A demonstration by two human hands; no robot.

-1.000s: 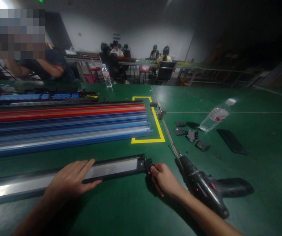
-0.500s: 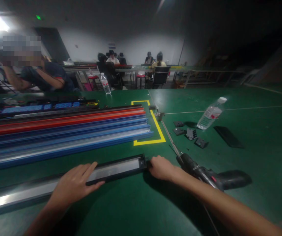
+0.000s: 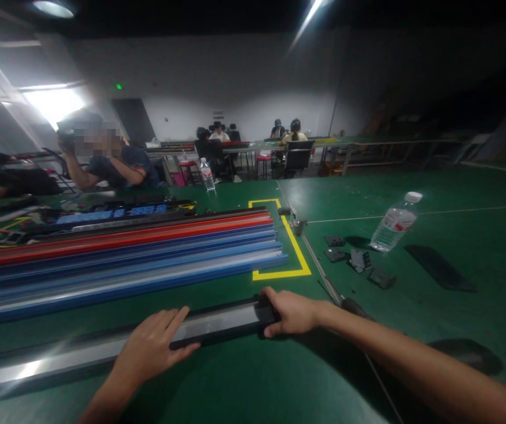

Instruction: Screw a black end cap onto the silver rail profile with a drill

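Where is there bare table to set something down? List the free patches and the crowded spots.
Free: the green table in front of the black rail under both hands, and the far right beyond the water bottle. Crowded: the stacked red and blue rails, and the small black brackets beside the bottle.

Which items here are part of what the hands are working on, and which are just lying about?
In hand: black rail, left hand on it, right hand at its end.
Lying about: coloured rails, water bottle, small black parts, drill.
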